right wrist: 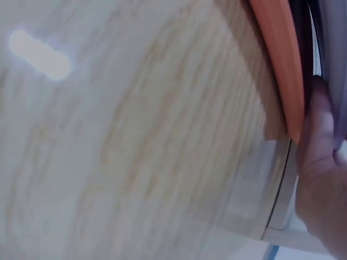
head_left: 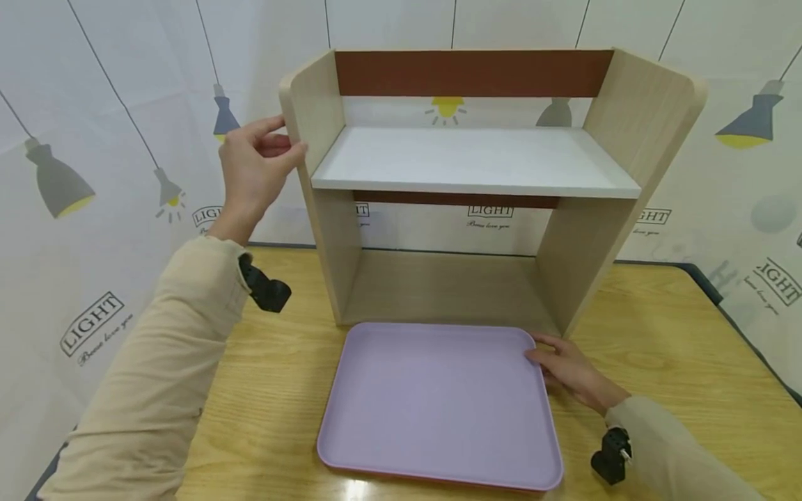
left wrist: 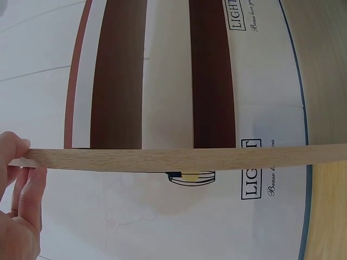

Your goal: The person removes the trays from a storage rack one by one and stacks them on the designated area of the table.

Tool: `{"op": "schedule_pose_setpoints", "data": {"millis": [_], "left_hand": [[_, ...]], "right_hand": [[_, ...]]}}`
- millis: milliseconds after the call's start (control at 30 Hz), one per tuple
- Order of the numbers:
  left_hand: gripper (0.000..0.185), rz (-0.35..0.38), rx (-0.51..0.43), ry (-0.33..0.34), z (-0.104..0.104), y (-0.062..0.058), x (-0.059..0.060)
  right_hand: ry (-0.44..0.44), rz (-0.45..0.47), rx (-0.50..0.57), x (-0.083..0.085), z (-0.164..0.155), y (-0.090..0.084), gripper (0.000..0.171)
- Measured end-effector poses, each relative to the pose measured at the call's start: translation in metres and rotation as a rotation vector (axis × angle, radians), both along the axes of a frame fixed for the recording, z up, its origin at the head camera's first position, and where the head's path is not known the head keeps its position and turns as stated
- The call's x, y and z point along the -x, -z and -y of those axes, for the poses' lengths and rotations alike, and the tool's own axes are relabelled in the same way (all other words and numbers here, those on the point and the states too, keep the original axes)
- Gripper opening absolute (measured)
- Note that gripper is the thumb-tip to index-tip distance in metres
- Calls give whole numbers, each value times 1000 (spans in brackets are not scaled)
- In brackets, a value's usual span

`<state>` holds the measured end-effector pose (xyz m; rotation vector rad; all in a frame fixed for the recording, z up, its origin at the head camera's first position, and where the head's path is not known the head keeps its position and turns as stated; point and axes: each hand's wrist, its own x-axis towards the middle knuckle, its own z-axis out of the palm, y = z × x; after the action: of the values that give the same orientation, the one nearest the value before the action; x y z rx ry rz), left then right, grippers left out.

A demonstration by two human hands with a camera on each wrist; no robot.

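A small desktop shelf [head_left: 476, 160] with pale wood sides, a white middle board and brown back strips stands on the table. My left hand [head_left: 253, 167] pinches the upper front edge of its left side panel [left wrist: 162, 158] between thumb and fingers. In front of the shelf lies a purple rectangular tray [head_left: 438, 403], with an orange tray [right wrist: 279, 54] under it. My right hand [head_left: 576, 372] grips the purple tray at its far right corner, thumb on top and fingers below the rim. In the right wrist view, fingers [right wrist: 320, 122] reach between the two trays.
The wood-grain table [head_left: 677, 348] extends on both sides of the shelf, with a dark edge at the back and right. Behind it hangs a white cloth [head_left: 388, 21] printed with lamps and lettering. Each wrist carries a black camera mount [head_left: 266, 287].
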<state>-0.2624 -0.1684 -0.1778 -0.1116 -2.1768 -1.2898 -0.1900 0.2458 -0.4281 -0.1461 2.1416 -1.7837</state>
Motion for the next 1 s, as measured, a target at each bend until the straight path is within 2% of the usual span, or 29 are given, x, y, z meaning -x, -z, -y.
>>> {"op": "schedule_pose_setpoints", "data": {"millis": [67,167,300,567,767,1000], "left_hand": [[41,-2,-5,2,0,0,0],[41,5,-9,5,0,-1,0],[41,9,-7,8,1,0,-1],[41,7,-4,10,1,0,0],[42,13,-9,10,1,-1,0],[42,27,-6,5,1,0,0]], "right_hand": [[-11,-41,-45,0,2,-1,63],[23,-59,-127,0,6,-3,58],[71,-42,-222,-1,13,-8,55],[69,-63,-319,2,15,-11,52],[60,-139,-398,4,15,-13,50],[76,-206,-463,6,15,-8,46]]}}
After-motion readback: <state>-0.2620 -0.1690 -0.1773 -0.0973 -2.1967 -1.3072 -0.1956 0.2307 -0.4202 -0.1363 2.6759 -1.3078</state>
